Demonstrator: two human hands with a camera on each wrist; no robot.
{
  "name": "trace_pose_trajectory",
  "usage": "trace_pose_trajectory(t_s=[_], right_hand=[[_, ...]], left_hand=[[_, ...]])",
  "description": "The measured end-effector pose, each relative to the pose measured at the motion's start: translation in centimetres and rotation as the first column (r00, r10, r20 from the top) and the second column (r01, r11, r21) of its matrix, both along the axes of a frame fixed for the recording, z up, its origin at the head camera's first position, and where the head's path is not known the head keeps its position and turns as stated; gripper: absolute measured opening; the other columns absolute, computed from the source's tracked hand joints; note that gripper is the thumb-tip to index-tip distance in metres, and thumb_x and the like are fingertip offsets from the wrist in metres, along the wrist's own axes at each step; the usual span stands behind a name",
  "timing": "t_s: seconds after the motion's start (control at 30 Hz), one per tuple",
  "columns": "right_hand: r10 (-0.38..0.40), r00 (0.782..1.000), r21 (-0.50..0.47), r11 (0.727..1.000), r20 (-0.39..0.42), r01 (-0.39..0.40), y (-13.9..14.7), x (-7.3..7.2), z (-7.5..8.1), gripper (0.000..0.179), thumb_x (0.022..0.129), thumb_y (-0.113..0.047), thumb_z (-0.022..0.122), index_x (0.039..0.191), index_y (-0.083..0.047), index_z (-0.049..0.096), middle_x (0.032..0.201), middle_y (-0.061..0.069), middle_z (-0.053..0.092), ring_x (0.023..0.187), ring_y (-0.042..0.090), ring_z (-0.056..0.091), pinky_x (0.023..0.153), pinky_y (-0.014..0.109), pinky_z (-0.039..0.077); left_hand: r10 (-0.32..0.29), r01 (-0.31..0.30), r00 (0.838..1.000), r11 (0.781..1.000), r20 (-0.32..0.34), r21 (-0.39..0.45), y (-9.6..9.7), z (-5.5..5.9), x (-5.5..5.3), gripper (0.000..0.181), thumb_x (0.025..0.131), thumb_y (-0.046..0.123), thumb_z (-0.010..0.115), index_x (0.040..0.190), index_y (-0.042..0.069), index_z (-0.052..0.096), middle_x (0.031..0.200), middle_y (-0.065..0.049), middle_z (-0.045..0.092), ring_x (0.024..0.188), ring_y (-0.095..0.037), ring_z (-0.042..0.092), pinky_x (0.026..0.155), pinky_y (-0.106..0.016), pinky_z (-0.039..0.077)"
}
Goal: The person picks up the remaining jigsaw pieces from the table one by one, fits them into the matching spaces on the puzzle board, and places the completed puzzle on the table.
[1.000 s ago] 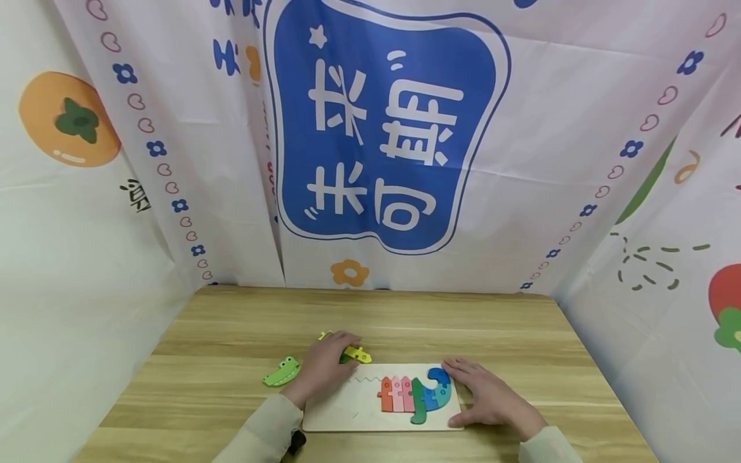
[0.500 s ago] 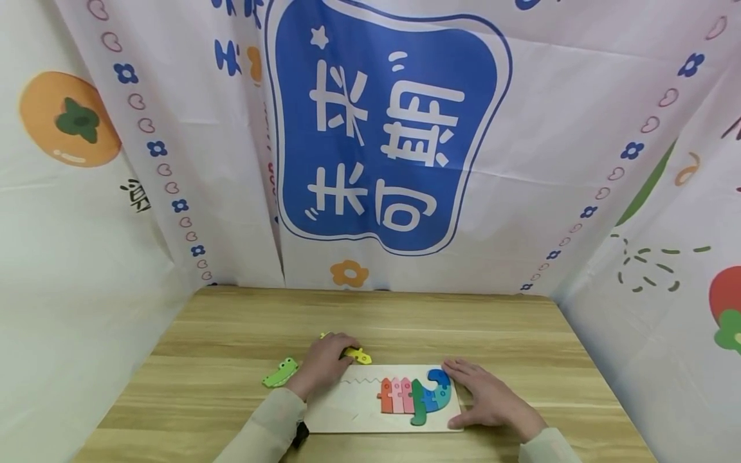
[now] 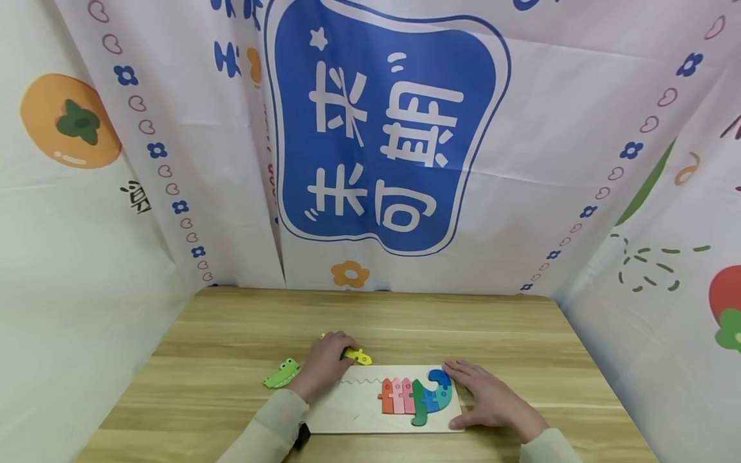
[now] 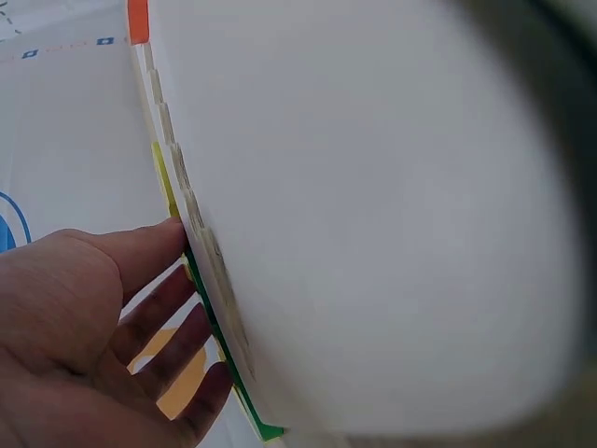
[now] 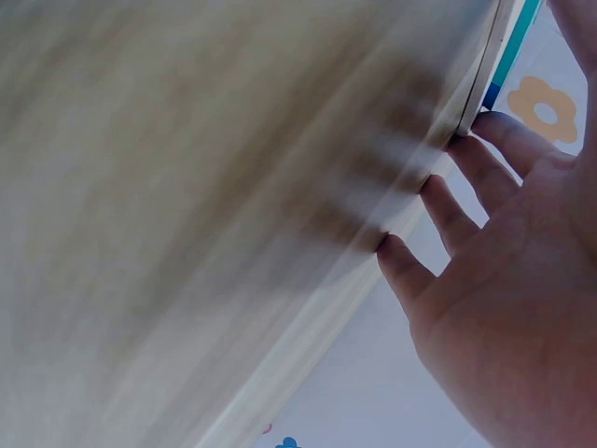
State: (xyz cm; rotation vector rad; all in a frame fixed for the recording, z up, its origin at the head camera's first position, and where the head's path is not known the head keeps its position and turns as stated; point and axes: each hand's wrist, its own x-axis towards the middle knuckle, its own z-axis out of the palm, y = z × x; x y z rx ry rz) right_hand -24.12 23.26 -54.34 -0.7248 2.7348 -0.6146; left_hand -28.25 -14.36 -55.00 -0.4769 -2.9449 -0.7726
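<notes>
On the table lies a white puzzle board. Red, pink, green and blue puzzle pieces are set in its right half, the blue ones forming a curled tail. My left hand reaches across the board's far left corner and covers loose pieces. A yellow piece shows past its fingers. In the left wrist view, thumb and spread fingers touch a row of green pieces at the board's edge. My right hand rests at the board's right end, fingers spread at the far corner and thumb at the near one.
Left of the left hand lies a green crocodile head piece. Wood-grain tabletop surrounds the board. A printed white curtain hangs behind the table's far edge and along both sides.
My left hand has shifted slightly left and toward me, and the green piece that showed beneath its fingers is now mostly hidden. The right hand and the set pieces stay where they were.
</notes>
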Motion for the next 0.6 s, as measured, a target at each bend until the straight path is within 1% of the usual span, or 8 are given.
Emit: trace_pose_trajectory(t_s=[0.13, 0.23, 0.37, 0.5, 0.6], right_hand=[[-0.004, 1.0, 0.006, 1.0, -0.001, 0.004, 0.0, -0.05, -0.06, 0.111, 0.07, -0.069, 0.084, 0.159, -0.018, 0.042, 0.164, 0.007, 0.042, 0.152, 0.042, 0.033, 0.117, 0.071, 0.032], [-0.005, 1.0, 0.005, 1.0, -0.006, 0.005, 0.04, -0.07, -0.15, 0.111, 0.07, -0.07, 0.084, 0.159, -0.017, 0.043, 0.164, 0.007, 0.042, 0.152, 0.043, 0.033, 0.117, 0.071, 0.032], [0.0, 1.0, 0.003, 1.0, -0.013, 0.0, 0.13, 0.0, -0.2, 0.112, 0.069, -0.07, 0.084, 0.159, -0.017, 0.043, 0.164, 0.008, 0.042, 0.152, 0.043, 0.033, 0.117, 0.071, 0.032], [0.001, 1.0, 0.005, 1.0, -0.011, -0.001, 0.13, 0.0, -0.2, 0.112, 0.07, -0.07, 0.084, 0.159, -0.016, 0.043, 0.165, 0.008, 0.041, 0.153, 0.043, 0.032, 0.117, 0.071, 0.031], [0.002, 1.0, 0.005, 1.0, -0.004, -0.002, 0.07, -0.05, -0.16, 0.111, 0.07, -0.068, 0.084, 0.159, -0.016, 0.042, 0.165, 0.008, 0.041, 0.153, 0.043, 0.032, 0.117, 0.071, 0.031]], left_hand=[[0.008, -0.008, 1.0, 1.0, -0.007, 0.01, -0.01, -0.11, 0.07, 0.02, 0.093, 0.016, 0.078, 0.113, 0.015, 0.075, 0.112, -0.003, 0.071, 0.108, -0.026, 0.063, 0.098, -0.058, 0.048], [0.002, -0.002, 1.0, 1.0, -0.019, 0.017, -0.04, -0.13, 0.06, 0.018, 0.093, 0.014, 0.078, 0.111, 0.014, 0.074, 0.11, -0.004, 0.071, 0.106, -0.027, 0.063, 0.097, -0.058, 0.049], [-0.002, 0.003, 1.0, 0.999, -0.02, 0.036, -0.08, -0.19, -0.05, 0.016, 0.093, 0.012, 0.077, 0.108, 0.014, 0.072, 0.107, -0.003, 0.07, 0.103, -0.024, 0.064, 0.093, -0.052, 0.053], [0.031, -0.032, 0.999, 0.997, 0.015, 0.064, -0.09, -0.21, -0.21, 0.014, 0.095, 0.012, 0.075, 0.108, 0.015, 0.069, 0.106, -0.001, 0.067, 0.099, -0.019, 0.063, 0.088, -0.043, 0.057], [0.062, -0.065, 0.997, 0.994, 0.037, 0.084, -0.1, -0.28, -0.34, 0.015, 0.098, 0.013, 0.072, 0.112, 0.014, 0.067, 0.109, -0.002, 0.066, 0.101, -0.019, 0.063, 0.09, -0.042, 0.057]])
